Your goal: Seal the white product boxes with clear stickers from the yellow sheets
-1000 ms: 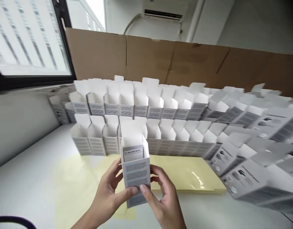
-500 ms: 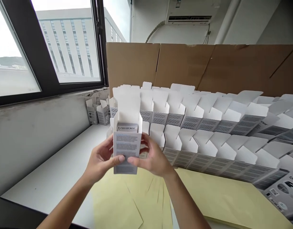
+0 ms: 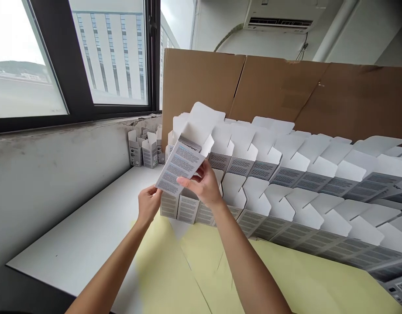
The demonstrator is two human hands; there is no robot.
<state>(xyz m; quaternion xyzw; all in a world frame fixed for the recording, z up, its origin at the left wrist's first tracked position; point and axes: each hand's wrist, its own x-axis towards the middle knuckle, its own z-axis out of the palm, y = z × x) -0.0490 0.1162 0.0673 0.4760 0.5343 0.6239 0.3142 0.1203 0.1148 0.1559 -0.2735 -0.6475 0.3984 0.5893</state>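
Both my hands hold one small white carton (image 3: pixel 180 166) with grey print and an open top flap, tilted to the right in the air. My right hand (image 3: pixel 202 185) grips its right side and lower edge. My left hand (image 3: pixel 149 203) pinches its lower left corner. The carton hangs just above the left end of the front row of open cartons (image 3: pixel 201 211). More rows of the same open cartons (image 3: pixel 286 161) stand behind and stretch off to the right.
A brown cardboard sheet (image 3: pixel 269 91) stands behind the rows. Yellow paper sheets (image 3: pixel 286 283) lie on the white table (image 3: pixel 83 235) in front of them. A few small cartons (image 3: pixel 145 150) stand by the wall under the window (image 3: pixel 73 56).
The carton has gone from upright to tilted right and moved forward over the left end of the front row. My view has shifted left and closer to the rows.
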